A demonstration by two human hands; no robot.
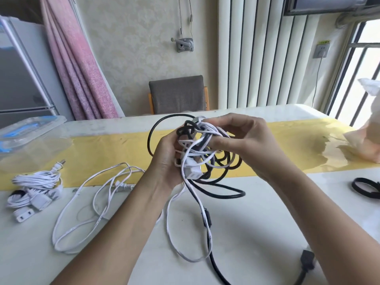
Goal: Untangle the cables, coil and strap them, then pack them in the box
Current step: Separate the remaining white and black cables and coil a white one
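While our left hand [167,159] grips the cable tangle [202,149] from its left, above the table [246,233], our right hand [242,140] pinches white strands at its upper right.

Left hand [166,161] and right hand [244,140] around a black-and-white cable tangle [205,157] above the table [246,233], clear box [30,136] far left.

White desk [267,212], yellow strip [98,149] running across, clear box [30,136] far left, white bundle [35,186] in front of it, loose white cable [98,202] sprawled alongside, tangle [203,159] trailing loops down at centre, black plug [307,261] near right, black strap [364,187] and bag [362,140] far right.
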